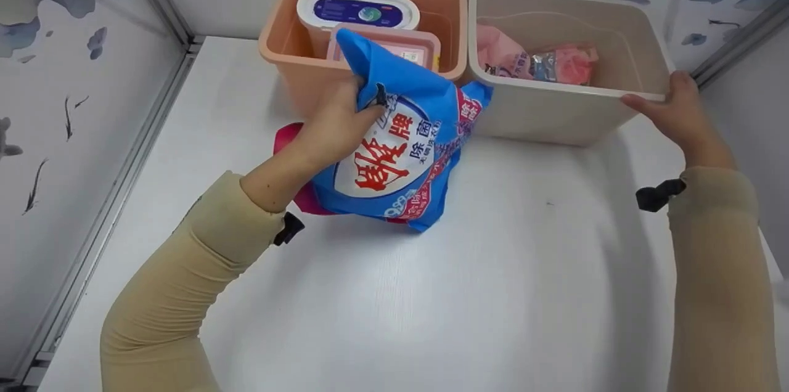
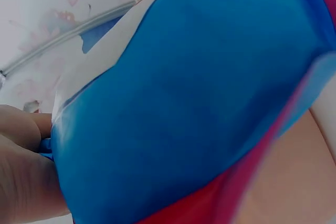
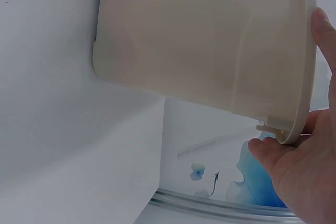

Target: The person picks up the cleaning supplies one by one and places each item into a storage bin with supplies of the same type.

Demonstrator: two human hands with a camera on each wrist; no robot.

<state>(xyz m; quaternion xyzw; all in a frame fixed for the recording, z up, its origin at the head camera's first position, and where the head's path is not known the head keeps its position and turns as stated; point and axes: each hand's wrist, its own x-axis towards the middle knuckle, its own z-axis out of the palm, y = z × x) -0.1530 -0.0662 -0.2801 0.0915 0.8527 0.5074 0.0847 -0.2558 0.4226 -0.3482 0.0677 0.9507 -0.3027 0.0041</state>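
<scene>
My left hand (image 1: 336,118) grips a blue bag of washing powder (image 1: 425,133) by its upper corner, the bag tilted in front of the peach bin. Blue plastic fills most of the left wrist view, where the hand shows only at the left edge. With my right hand (image 1: 684,111) I hold the front right corner of the beige bin (image 1: 542,111). In the right wrist view the thumb lies on the bin's rim (image 3: 310,61) and the fingers curl beneath it. Inside the beige bin lie a pink bag (image 1: 502,53) and a pink-and-clear packet (image 1: 567,64).
The peach bin (image 1: 286,65) stands left of the beige one, against the back wall. It contains a white tub with a dark blue label (image 1: 360,8) and a pink box (image 1: 394,40). White table surface (image 1: 431,306) stretches in front, with printed panels at the sides.
</scene>
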